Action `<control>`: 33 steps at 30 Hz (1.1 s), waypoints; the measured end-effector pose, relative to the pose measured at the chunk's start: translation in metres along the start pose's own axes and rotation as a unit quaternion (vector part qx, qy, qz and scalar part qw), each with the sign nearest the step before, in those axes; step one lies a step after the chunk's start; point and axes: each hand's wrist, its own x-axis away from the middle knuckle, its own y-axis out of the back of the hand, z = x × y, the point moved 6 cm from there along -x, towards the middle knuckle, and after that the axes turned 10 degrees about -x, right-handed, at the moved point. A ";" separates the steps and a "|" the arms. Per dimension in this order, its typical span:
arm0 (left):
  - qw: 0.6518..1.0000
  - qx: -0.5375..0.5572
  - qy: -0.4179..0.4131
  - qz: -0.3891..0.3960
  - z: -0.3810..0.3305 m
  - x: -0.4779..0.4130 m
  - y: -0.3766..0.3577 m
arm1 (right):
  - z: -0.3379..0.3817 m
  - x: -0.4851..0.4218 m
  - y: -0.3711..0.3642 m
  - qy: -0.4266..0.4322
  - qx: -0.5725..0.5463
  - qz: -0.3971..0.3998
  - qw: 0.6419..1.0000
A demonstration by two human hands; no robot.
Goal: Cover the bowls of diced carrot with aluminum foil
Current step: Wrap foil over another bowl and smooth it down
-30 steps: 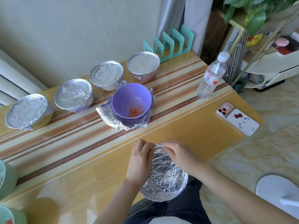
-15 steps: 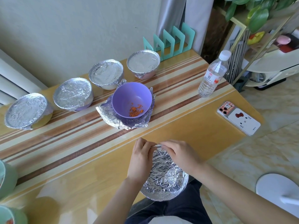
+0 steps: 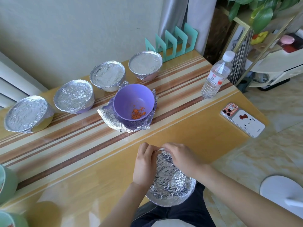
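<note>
A crumpled, bowl-shaped sheet of aluminum foil [image 3: 170, 182] hangs over the table's near edge. My left hand [image 3: 144, 164] and my right hand [image 3: 182, 158] both pinch its far rim, fingertips close together. An uncovered purple bowl [image 3: 134, 100] with a little diced carrot [image 3: 137, 113] stands mid-table on another crumpled foil sheet [image 3: 113, 122]. Behind it, a row of several foil-covered bowls runs along the wall, from the left one [image 3: 26, 113] to the right one [image 3: 145, 63].
A water bottle [image 3: 216, 76] stands at the right, a phone [image 3: 242, 119] lies near the table's right edge. A teal rack [image 3: 172, 40] stands at the back. Green bowls [image 3: 6, 182] sit at the left edge. A white stool [image 3: 282, 190] is on the floor.
My hands have stayed at the foil's far rim with only small finger movements. The view has shifted slightly; the bowls have not moved.
</note>
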 end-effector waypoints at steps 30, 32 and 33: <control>0.995 0.046 0.079 0.030 0.010 0.005 0.006 | 0.012 0.000 0.017 -0.146 -0.166 0.052 0.974; 0.996 0.037 0.075 0.030 0.009 0.005 0.007 | 0.011 0.003 0.017 -0.150 -0.163 0.048 0.974; 0.996 0.033 0.073 0.030 0.009 0.005 0.007 | 0.011 0.004 0.016 -0.153 -0.160 0.049 0.974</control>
